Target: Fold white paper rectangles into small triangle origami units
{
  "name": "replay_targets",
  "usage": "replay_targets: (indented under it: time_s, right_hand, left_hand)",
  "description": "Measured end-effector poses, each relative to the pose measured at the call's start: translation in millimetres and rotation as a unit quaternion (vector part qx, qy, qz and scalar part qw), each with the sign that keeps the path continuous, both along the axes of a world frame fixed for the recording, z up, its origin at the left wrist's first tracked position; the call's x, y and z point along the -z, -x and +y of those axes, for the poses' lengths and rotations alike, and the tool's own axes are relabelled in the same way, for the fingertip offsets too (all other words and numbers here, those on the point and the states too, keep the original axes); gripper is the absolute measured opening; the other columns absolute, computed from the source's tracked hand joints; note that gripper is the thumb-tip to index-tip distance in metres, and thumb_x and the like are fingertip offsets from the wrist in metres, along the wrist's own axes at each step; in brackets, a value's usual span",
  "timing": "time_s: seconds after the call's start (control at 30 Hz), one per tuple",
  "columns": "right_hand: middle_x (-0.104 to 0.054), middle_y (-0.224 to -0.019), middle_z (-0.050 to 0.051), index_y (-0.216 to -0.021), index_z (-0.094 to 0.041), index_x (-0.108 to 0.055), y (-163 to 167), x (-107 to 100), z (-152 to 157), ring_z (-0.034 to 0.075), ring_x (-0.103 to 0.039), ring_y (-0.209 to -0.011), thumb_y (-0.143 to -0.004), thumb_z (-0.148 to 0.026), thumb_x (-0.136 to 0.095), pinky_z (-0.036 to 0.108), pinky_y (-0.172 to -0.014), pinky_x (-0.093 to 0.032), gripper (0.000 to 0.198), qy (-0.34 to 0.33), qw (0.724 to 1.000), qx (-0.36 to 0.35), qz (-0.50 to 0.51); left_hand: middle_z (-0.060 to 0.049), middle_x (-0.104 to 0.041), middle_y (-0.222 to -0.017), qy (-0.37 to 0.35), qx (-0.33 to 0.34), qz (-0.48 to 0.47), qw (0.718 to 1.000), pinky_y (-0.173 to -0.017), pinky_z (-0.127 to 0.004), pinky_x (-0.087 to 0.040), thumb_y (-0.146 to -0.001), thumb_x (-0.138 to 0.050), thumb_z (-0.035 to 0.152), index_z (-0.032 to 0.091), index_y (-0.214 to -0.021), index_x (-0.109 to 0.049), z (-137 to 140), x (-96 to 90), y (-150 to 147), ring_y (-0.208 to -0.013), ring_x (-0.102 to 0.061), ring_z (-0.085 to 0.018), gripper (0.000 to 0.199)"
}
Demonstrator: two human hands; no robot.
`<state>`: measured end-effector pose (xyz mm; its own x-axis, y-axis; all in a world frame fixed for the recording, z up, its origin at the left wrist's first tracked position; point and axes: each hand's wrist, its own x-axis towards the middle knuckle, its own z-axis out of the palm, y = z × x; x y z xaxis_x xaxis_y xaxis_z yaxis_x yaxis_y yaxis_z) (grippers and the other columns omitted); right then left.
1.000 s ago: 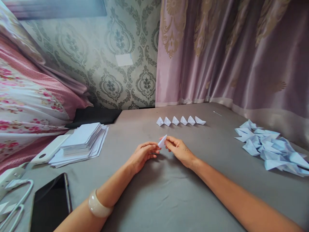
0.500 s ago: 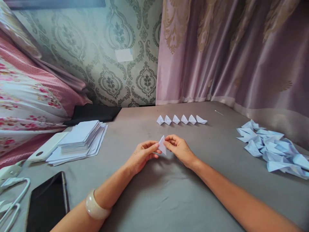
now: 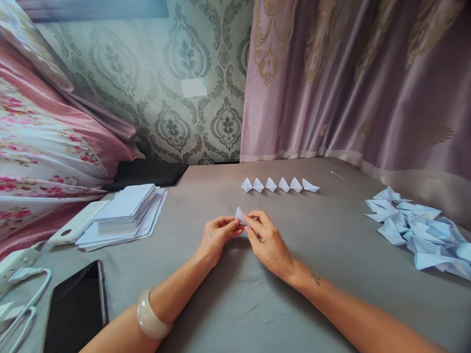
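Note:
A small folded white paper piece (image 3: pixel 239 215) with a pointed top is held up between both hands, just above the grey tabletop. My left hand (image 3: pixel 218 236) pinches its left lower side between thumb and fingers. On its right side, my right hand (image 3: pixel 268 241) is closed with thumb and index finger against the paper; the lower part of the piece is hidden by the fingers. Beyond the hands stands a row of several small folded paper boats (image 3: pixel 271 185), the rightmost one turned sideways.
A stack of white paper (image 3: pixel 123 206) lies at the left beside a white power strip (image 3: pixel 75 223). A phone (image 3: pixel 76 306), white cables (image 3: pixel 31 299) and a black cloth (image 3: pixel 147 174) are also left. Several larger folded papers (image 3: pixel 423 225) are heaped at the right.
The folded paper has turned and shifted slightly left and up. My right hand has rotated, its fingers now farther across the paper. The camera view has shifted slightly.

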<state>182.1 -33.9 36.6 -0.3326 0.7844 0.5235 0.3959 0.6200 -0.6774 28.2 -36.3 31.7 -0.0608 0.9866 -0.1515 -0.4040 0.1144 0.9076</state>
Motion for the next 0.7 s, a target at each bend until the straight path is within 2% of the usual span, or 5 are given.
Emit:
replay_targets:
  time_s: [0.17,0.37,0.47,0.6,0.7]
  right_hand:
    - [-0.056,-0.110,0.008,-0.123,-0.022,-0.057,2.8,-3.1,-3.1,0.016,-0.058,-0.092,-0.089,-0.018,-0.045,0.027,-0.073,-0.050,0.036,0.040,0.999,-0.013,0.010]
    - [-0.065,-0.095,0.006,-0.098,-0.018,-0.062,6.2,-8.3,0.0,0.014,-0.059,-0.072,-0.086,-0.027,-0.051,0.025,-0.061,-0.046,0.019,0.132,0.990,0.020,0.055]
    - [-0.068,-0.089,0.006,-0.095,-0.016,-0.064,4.7,-6.0,7.0,0.014,-0.059,-0.069,-0.082,-0.034,-0.057,0.027,-0.064,-0.046,0.023,0.188,0.978,0.037,0.087]
    - [-0.070,-0.091,0.006,-0.091,-0.015,-0.069,-0.9,-4.0,15.1,0.016,-0.060,-0.078,-0.078,-0.042,-0.061,0.029,-0.072,-0.045,0.031,0.253,0.958,0.026,0.132]
    - [-0.069,-0.087,0.003,-0.092,-0.017,-0.071,-5.8,-8.1,16.4,0.012,-0.056,-0.071,-0.077,-0.044,-0.063,0.024,-0.064,-0.044,0.033,0.319,0.935,-0.019,0.153]
  left_hand:
    - [-0.006,-0.071,-0.077,-0.001,-0.011,-0.010,1.000,-0.077,-0.024,-0.054,-0.060,-0.083,0.027,0.009,-0.078,-0.071,-0.9,-1.2,-1.6,-0.074,-0.068,-0.014,0.028]
    - [-0.006,-0.072,-0.078,-0.020,0.004,0.019,1.000,-0.078,-0.027,-0.053,-0.062,-0.082,0.031,0.011,-0.078,-0.070,-3.1,-1.3,-3.6,-0.073,-0.067,-0.014,0.028]
    - [-0.006,-0.071,-0.073,-0.022,0.008,0.048,0.999,-0.072,-0.027,-0.054,-0.062,-0.081,0.033,0.011,-0.077,-0.069,-6.2,-3.8,-6.5,-0.069,-0.067,-0.015,0.029]
    - [-0.006,-0.070,-0.066,-0.039,0.000,0.113,0.993,-0.059,-0.024,-0.052,-0.064,-0.077,0.034,0.010,-0.076,-0.068,-9.1,-8.2,-9.2,-0.063,-0.066,-0.016,0.028]
    - [-0.004,-0.068,-0.063,-0.055,-0.005,0.152,0.987,-0.056,-0.023,-0.049,-0.066,-0.075,0.034,0.011,-0.075,-0.067,-8.4,-8.6,-8.9,-0.056,-0.062,-0.013,0.026]
